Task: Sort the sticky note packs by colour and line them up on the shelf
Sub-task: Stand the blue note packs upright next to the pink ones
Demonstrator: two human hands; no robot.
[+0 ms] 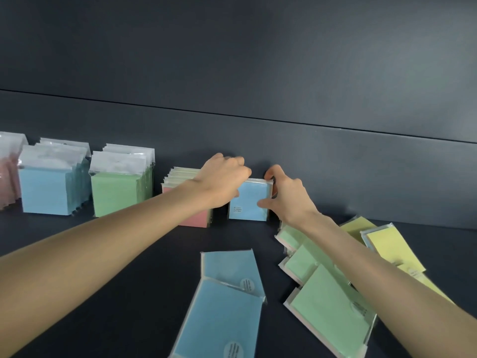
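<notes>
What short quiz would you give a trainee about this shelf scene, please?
1. True or false: the left hand and the right hand both hold the upright blue plastic-wrapped sticky note pack.
2. The standing row of packs just right of the standing blue row is: A green, B white, C black.
3. How many flat blue wrapped packs lie in front of the hands?
Key: 1 true; 2 A; 3 two.

Blue packs (222,306), green packs (327,306), yellow packs (392,249), dark shelf (103,293).
</notes>
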